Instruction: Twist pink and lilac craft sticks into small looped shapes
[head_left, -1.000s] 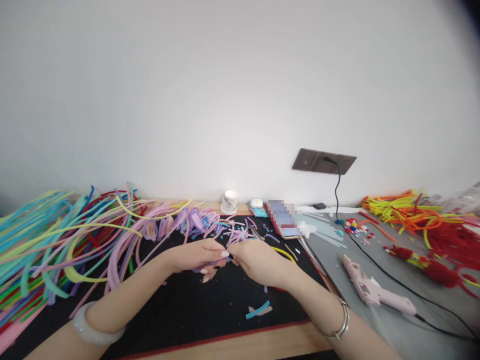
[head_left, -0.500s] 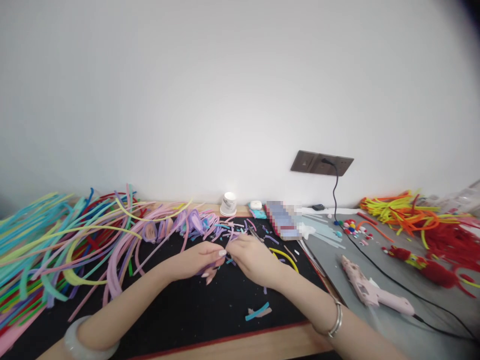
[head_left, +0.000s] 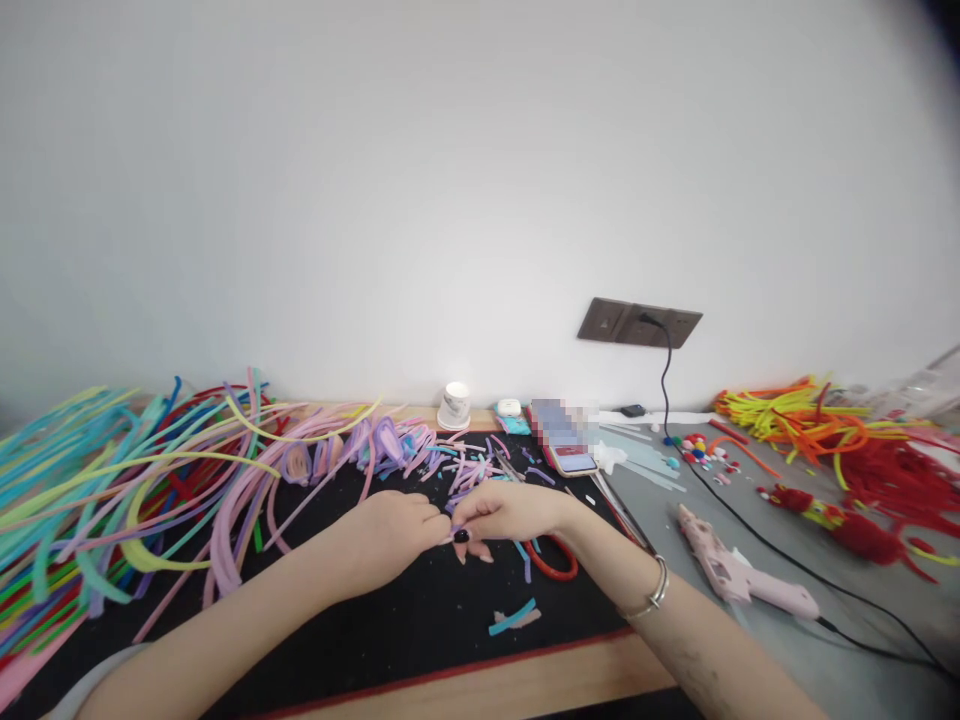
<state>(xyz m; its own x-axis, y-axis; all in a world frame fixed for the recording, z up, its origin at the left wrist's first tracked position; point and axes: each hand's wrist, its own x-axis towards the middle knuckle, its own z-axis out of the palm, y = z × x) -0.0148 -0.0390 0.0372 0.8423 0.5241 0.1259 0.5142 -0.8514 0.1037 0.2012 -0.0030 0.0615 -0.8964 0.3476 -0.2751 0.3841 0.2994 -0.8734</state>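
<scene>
My left hand is closed, knuckles up, its fingertips meeting those of my right hand above the black mat. Between the fingertips shows a shiny black rounded piece, with a bit of purple beside it; the fingers hide most of what they hold. My right thumb and index finger pinch there while its other fingers extend below. Under the right wrist lies a red loop, which looks like a scissors handle. Cut fuzzy stem pieces litter the mat beyond my hands.
Long pastel fuzzy stems heap up at left. A paper cup and a phone stand along the back. At right are a pink glue gun with its cable, pom-poms, a red fuzzy figure and orange-yellow stems.
My left hand has turned over so its back faces up. My right hand has lowered slightly, bringing the black rounded piece and the red loop into sight.
</scene>
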